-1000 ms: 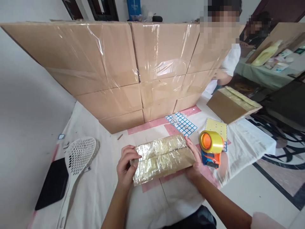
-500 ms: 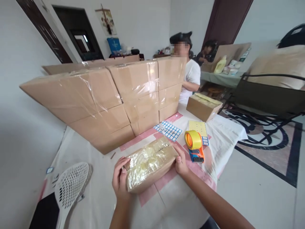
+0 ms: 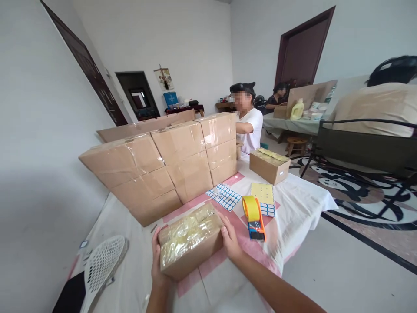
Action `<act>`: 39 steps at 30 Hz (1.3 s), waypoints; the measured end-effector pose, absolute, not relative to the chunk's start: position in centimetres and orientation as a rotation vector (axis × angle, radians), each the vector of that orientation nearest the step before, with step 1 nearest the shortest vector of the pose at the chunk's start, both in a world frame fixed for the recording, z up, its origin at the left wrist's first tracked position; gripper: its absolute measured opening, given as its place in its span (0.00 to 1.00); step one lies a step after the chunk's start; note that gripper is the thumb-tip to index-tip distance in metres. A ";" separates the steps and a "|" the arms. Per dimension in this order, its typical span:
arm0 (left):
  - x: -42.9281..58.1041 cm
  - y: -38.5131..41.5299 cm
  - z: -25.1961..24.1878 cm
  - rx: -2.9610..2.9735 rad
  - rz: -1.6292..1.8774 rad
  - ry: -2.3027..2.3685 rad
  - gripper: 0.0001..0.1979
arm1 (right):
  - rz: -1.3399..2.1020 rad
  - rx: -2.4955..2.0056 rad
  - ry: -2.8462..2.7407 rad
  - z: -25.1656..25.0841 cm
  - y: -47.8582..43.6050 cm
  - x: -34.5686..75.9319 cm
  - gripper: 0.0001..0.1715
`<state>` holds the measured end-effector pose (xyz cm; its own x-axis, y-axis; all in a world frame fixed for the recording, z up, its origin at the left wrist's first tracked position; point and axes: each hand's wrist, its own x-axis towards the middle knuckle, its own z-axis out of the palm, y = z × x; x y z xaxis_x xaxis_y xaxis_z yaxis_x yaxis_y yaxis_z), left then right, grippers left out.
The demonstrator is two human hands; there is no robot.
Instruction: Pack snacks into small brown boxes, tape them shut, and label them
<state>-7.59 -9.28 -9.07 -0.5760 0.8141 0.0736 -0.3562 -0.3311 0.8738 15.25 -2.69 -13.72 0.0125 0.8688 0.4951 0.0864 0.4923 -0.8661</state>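
Between my two hands is a small cardboard box (image 3: 192, 243), its top covered with shiny, wrinkled yellowish packing tape. My left hand (image 3: 158, 261) clasps its left end, with the fingers partly hidden behind the box. On the right end, my right hand (image 3: 230, 238) presses with thumb and fingers. To the right of the box lies an orange and blue tape dispenser (image 3: 256, 228) with a yellow roll of tape (image 3: 250, 208). Behind it are a yellow sticker sheet (image 3: 262, 191) and a blue-bordered label sheet (image 3: 224, 196).
A taped wall of stacked cardboard boxes (image 3: 182, 163) stands behind my hands. Another closed box (image 3: 265, 167) sits at the table's right. A white mesh paddle (image 3: 103, 263) lies on the left. Across the table is a person in white (image 3: 252, 126); others sit farther back right.
My view has tilted up, so more of the room shows. The box and both hands appear lower and slightly left in view, the grip unchanged. The person opposite has raised an arm.
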 end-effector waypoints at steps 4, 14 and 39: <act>-7.3 -9.4 -10.1 0.520 1.931 1.166 0.43 | 0.814 -0.846 -1.413 -13.1 -2.4 15.1 0.34; -6.7 -10.2 -10.6 0.591 2.115 1.123 0.31 | 0.495 -0.981 -1.317 -9.2 -5.9 20.4 0.24; -8.3 -11.2 -8.4 0.648 2.455 1.465 0.14 | 0.908 -1.316 -1.168 -8.0 -1.8 27.3 0.32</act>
